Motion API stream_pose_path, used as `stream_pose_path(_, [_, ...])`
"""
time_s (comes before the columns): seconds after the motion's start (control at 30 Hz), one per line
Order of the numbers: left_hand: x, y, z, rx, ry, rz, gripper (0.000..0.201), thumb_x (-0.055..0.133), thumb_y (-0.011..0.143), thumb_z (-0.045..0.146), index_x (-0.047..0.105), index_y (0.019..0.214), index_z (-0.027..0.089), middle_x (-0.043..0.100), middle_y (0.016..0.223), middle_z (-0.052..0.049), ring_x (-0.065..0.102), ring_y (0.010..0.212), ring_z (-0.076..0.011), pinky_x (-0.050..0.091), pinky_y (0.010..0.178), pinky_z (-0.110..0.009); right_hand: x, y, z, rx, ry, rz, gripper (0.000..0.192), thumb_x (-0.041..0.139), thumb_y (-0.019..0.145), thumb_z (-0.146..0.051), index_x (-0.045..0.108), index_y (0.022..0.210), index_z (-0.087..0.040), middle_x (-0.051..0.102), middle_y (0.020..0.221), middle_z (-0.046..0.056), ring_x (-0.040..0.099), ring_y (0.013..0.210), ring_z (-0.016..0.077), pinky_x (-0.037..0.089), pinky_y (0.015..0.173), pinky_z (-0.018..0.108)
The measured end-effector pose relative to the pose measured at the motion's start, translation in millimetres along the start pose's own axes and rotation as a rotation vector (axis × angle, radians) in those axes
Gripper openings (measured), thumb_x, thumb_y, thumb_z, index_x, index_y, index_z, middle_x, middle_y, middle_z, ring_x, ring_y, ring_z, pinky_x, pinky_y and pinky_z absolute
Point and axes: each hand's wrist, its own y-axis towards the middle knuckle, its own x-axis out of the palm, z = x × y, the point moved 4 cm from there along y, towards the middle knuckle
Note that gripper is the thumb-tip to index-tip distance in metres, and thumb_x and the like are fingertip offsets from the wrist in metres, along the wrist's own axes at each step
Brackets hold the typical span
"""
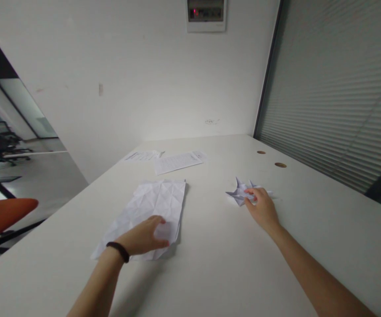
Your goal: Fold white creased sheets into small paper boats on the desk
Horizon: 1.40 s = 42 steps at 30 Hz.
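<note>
My left hand (146, 235) open over creased paper (159, 198); right hand (263, 210) at folded paper (238, 194), grip unclear – likely light, crushable; I'd pinch its middle, not tips

No legible text. Print on printed sheets (179, 163) and scribble (211, 121) on wall (164, 75) too small/blurred to read.

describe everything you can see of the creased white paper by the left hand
The creased white paper, perhaps more than one sheet, looks thin and matte, crossed by straight and diagonal folds forming triangles. It lies opened out, nearly flat but slightly rippled, on the white table, with shadow along its right edge. The left hand hides part of its near end; whether they touch is unclear.
</note>
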Motion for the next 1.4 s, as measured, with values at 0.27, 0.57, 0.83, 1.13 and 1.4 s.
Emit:
stream_pose_path(0.27, [17.6,0.6,10.2,-0.087,0.108,-0.068,0.089,0.066,0.056,0.045,0.033,0.133,0.015,0.025,0.141,-0.021,0.021,0.130,-0.0365,0.029,0.098,-0.054,5.3,-9.1,-26.3,-0.101,0.109,-0.124,0.014,0.050,0.074,-0.018,0.061,0.082,-0.018,0.058,0.083,0.006,0.053,0.068,0.0174,0.045,0.065,0.032])
stream_pose_path(0.57, [17.2,-3.3,20.5,0.028,0.189,-0.054,0.059,0.051,0.074,0.032,0.041,0.127,0.010,0.038,0.135,-0.021,0.029,0.128,-0.0318,0.031,0.101,-0.046,12.6,-14.1,-34.7,-0.128,0.172,-0.207,0.013,0.050,0.075,-0.017,0.062,0.081,-0.019,0.059,0.081,0.005,0.053,0.068,0.0165,0.044,0.061,0.029])
stream_pose_path(0.83, [-5.1,0.3,36.4,0.113,0.103,0.367,0.041,0.025,0.090,0.029,0.060,0.105,0.013,0.063,0.109,-0.012,0.059,0.100,-0.0247,0.045,0.089,-0.041,15.6,-18.5,-44.2,-0.085,0.274,-0.294,0.013,0.050,0.076,-0.021,0.062,0.080,-0.018,0.059,0.080,0.005,0.054,0.068,0.0159,0.046,0.056,0.027])
stream_pose_path(1.13, [45.5,-16.5,110.4,0.734,-0.237,0.150,0.044,0.027,0.092,0.035,0.039,0.131,0.019,0.044,0.133,-0.006,0.043,0.120,-0.0182,0.035,0.102,-0.031,36.2,-33.7,-45.2,0.238,0.583,-0.470,0.060,0.048,0.078,-0.037,0.030,0.132,-0.018,0.053,0.122,0.015,0.055,0.106,0.0248,0.048,0.084,0.041])
stream_pose_path(1.4, [35.0,6.6,69.3,0.396,0.022,0.370,0.053,0.033,0.089,0.045,0.026,0.137,0.022,0.024,0.144,-0.010,0.019,0.132,-0.0272,0.017,0.106,-0.049,37.6,-30.3,-32.9,0.066,0.341,-0.553,0.059,0.047,0.072,-0.014,0.038,0.130,-0.018,0.040,0.136,0.014,0.037,0.125,0.0232,0.026,0.104,0.048])
